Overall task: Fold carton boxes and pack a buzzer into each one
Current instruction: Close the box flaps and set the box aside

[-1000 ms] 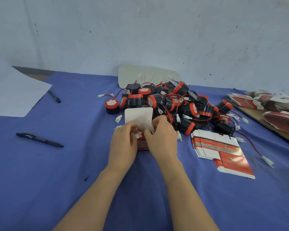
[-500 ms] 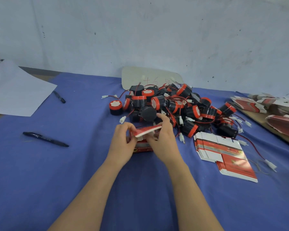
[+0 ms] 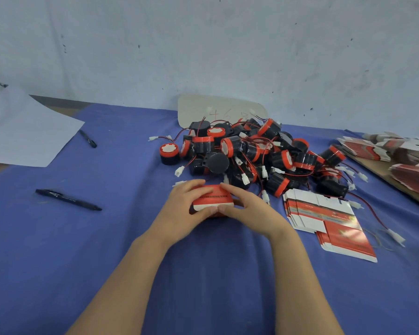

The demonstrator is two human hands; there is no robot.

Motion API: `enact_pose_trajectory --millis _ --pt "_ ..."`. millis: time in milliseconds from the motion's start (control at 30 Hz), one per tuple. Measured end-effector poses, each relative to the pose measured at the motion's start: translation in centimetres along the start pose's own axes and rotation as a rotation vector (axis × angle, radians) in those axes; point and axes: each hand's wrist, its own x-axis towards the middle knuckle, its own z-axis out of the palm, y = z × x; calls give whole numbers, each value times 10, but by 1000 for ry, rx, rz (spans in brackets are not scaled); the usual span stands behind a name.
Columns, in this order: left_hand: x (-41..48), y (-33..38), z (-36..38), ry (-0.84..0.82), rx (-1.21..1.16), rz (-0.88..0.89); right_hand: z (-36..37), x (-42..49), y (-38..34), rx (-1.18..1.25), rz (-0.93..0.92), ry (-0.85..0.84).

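On a blue-clothed table (image 3: 58, 262) before a scuffed pale wall (image 3: 203, 44), the left hand (image 3: 186, 209) and right hand (image 3: 249, 209) clasp a red-and-white carton box (image 3: 212, 198), fingers curled over its top, thumbs meeting at its near edge. Just behind lies a heap of buzzers (image 3: 252, 153); flat cartons (image 3: 324, 218) sit right, a black pen (image 3: 68, 199) and paper sheet (image 3: 22, 134) left.

pens (image 3: 68, 199) 2 | paper sheet (image 3: 27, 131) 1 | closed carton (image 3: 212, 198) 1 | buzzers (image 3: 230, 146) uncounted heap

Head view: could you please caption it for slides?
Left hand and right hand grip a red carton box beside piled buzzers.
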Motion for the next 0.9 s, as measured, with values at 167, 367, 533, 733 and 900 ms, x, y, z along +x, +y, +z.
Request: enact_pose_trajectory --millis 167,367,533,733,900 --pt "3 -1 -3 104 20 42 0 2 4 -19 -41 35" --pt "4 4 0 196 -57 -28 3 4 5 -3 -80 179" --pt "3 8 0 161 -84 -26 4 3 2 33 -83 192" --pt "-1 10 4 -31 -223 -158 6 5 0 270 29 148" --pt "-1 12 7 -24 -257 -240 17 10 0 378 171 211"
